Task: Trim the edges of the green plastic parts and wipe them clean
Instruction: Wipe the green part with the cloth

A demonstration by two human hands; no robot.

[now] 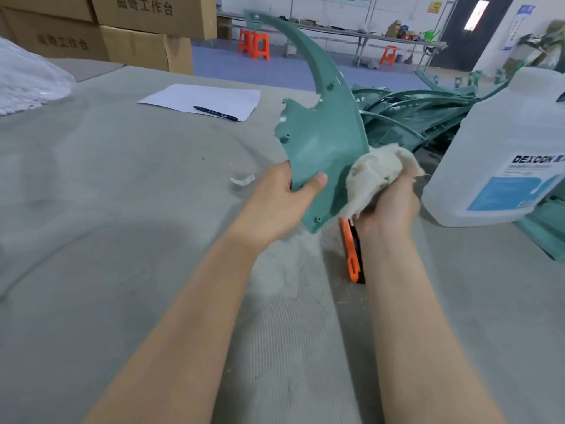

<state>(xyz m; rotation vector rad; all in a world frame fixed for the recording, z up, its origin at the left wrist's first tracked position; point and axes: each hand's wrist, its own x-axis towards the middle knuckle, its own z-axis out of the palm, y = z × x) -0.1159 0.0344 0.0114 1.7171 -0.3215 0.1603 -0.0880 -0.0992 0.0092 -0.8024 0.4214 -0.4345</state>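
My left hand [284, 197] grips a curved green part [324, 142] upright, thumb across its lower face. My right hand [388, 206] clutches a bunched white cloth [376, 175] against the part's right edge. An orange knife [351, 252] lies beneath my right wrist.

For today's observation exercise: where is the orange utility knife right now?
In the head view, the orange utility knife lies on the table, right of centre, beside the right hand holding the cloth.

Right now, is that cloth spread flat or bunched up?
Bunched up: the cloth is crumpled in the right hand, pressed against the green part.
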